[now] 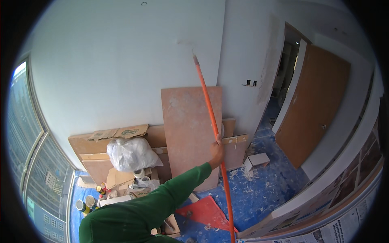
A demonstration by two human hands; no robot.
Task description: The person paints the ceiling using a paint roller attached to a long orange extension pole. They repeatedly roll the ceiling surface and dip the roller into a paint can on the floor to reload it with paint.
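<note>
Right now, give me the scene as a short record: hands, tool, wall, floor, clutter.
left hand: gripping the orange pole, green sleeve stretched forward
right hand: not in view
orange pole: long, tilted, upper end against the white wall
white wall: faint patch by the pole's tip
boards: leaning on the wall
plastic bag: white, resting on cardboard
cans: on the floor at lower left
floor: blue covering with white debris
door: brown, open, at right

Flattened brown cardboard box [119, 133] with a green oval label lies atop the leaning boards. Small white carton [256, 160] on the blue floor. Paint tins [86, 204] bottom left, yellow-labelled.
</note>
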